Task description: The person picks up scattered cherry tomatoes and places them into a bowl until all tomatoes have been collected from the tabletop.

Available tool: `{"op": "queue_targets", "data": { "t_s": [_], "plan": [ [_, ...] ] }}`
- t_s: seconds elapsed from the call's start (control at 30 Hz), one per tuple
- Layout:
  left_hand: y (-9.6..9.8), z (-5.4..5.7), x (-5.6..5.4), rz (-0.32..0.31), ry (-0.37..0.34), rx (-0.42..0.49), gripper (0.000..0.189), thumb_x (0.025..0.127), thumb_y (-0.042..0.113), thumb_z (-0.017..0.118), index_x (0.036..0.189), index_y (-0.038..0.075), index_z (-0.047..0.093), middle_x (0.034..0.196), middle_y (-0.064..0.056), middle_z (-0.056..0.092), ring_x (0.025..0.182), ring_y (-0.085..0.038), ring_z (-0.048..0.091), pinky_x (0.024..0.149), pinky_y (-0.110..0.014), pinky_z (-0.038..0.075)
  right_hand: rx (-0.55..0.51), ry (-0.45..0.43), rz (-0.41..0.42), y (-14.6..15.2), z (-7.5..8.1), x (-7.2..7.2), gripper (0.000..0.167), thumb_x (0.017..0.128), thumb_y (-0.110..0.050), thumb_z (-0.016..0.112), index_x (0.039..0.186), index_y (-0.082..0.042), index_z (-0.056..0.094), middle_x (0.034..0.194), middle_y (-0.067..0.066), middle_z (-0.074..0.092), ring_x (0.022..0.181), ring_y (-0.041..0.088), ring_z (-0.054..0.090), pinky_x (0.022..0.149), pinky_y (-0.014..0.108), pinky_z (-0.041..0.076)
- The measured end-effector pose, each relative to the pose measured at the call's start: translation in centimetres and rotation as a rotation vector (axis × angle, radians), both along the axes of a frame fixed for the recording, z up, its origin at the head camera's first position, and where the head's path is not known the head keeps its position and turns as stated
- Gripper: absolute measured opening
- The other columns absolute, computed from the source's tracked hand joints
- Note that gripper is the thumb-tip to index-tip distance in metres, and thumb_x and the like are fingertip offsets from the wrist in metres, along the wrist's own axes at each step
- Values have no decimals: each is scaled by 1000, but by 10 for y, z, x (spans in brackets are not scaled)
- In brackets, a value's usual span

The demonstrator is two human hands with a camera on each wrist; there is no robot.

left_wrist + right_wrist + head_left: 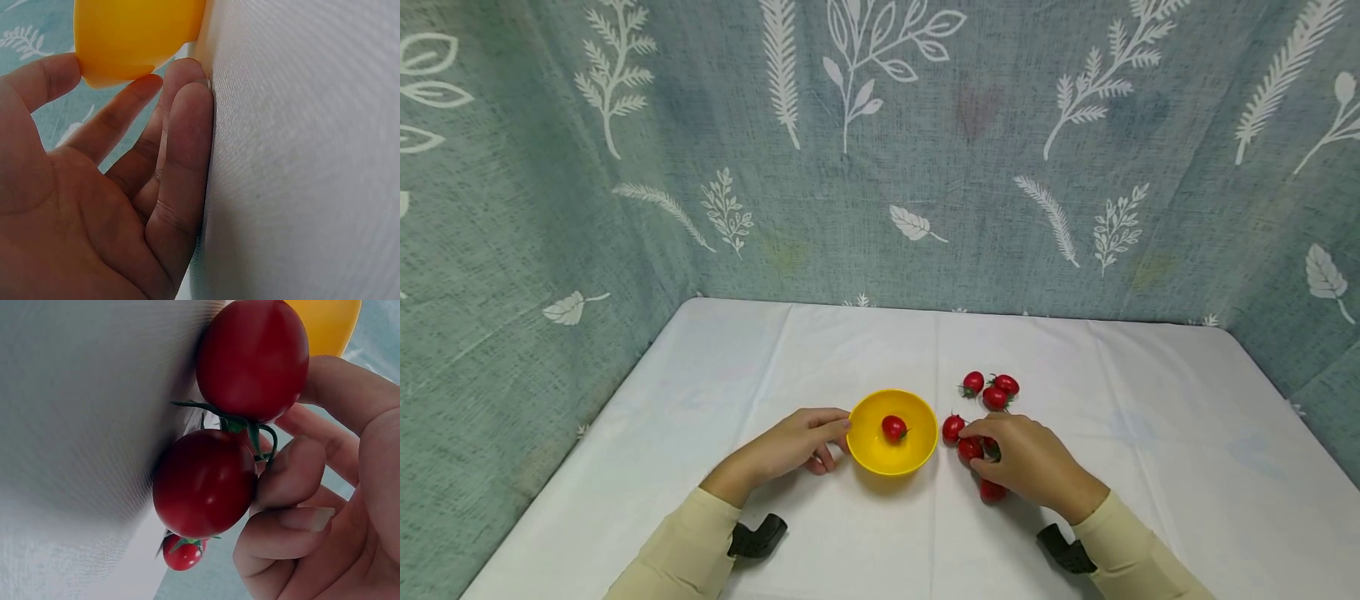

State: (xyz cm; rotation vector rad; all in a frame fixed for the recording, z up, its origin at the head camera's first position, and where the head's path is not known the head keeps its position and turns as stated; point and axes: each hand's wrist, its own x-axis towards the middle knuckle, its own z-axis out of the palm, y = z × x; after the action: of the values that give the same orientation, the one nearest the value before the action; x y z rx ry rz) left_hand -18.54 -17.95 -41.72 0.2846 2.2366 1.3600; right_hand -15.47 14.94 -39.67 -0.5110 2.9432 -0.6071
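In the head view, a yellow bowl (856, 450) stands mid-table with one red cherry tomato (894, 429) inside. My left hand (797, 443) is at its left side; in the left wrist view the thumb and a fingertip touch the bowl's outer wall (140, 37). The other fingers rest by the tablecloth. To the bowl's right, my right hand (1030, 458) pinches a cherry tomato (970, 451) between thumb and forefinger. Seen from the right wrist, that tomato (253, 359) is low over the cloth, and a second tomato (205, 484) with a green stem lies against the curled fingers.
Beyond the right hand lie several loose cherry tomatoes (996, 398). Another tomato (952, 428) is between bowl and hand, and one more (992, 491) is partly hidden under the hand. White cloth covers the table (850, 342); a leaf-patterned curtain (880, 183) surrounds it.
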Motion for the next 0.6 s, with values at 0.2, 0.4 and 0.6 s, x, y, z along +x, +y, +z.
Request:
{"op": "queue_targets", "data": {
  "t_s": [0.2,0.4,0.6],
  "plan": [
    [0,1,0,-2,5,-2,48,103,39,50,138,6,56,102,-7,67,73,-17,63,70,-28,56,-20,29,16,2,2,1,33,81,-21,83,113,-24,75,115,-5,72,103,17,65,90,44,56],
    [0,1,0,-7,10,0,48,104,38,50,139,6,55,103,-8,67,73,-17,63,70,-27,56,-30,59,37,2,7,3,33,82,-20,82,113,-23,75,116,-3,72,108,20,66,91,45,56],
    [0,2,1,-8,13,1,47,104,38,50,138,6,56,103,-7,66,73,-17,63,69,-27,56,-43,97,54,2,13,6,34,81,-19,83,115,-22,75,116,-2,72,108,21,66,89,45,57]
  ]
}}
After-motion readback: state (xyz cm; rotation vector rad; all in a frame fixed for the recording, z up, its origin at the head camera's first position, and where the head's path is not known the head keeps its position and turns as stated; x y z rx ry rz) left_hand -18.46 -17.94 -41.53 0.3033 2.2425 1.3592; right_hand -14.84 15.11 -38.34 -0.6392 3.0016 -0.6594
